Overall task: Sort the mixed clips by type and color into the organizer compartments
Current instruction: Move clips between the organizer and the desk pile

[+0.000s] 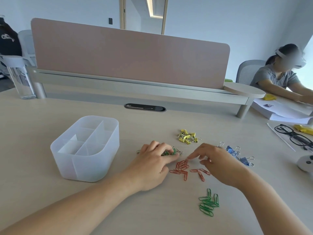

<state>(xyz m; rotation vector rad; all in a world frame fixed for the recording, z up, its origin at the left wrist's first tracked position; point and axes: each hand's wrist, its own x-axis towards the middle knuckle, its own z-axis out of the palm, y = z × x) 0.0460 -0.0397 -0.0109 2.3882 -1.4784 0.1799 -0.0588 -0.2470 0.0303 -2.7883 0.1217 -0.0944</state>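
A translucent white organizer [108, 160] with several empty compartments stands at the left. My left hand [152, 165] rests with curled fingers on a mixed heap of paper clips [176, 150]. My right hand [215, 160] hovers over the red paper clips [183, 167], its forefinger and thumb pinching one at the heap's top. Green paper clips [209, 203] lie in a group nearer me. Yellow binder clips [187, 137] sit farther back. Blue binder clips [240, 155] lie beyond my right hand, partly hidden by it.
A pink desk divider [128, 56] on a grey rail closes the far side. A clear bottle [20, 82] stands at the far left. Black glasses [294, 136], a white controller [306, 162] and paper stacks lie at the right, where another person sits.
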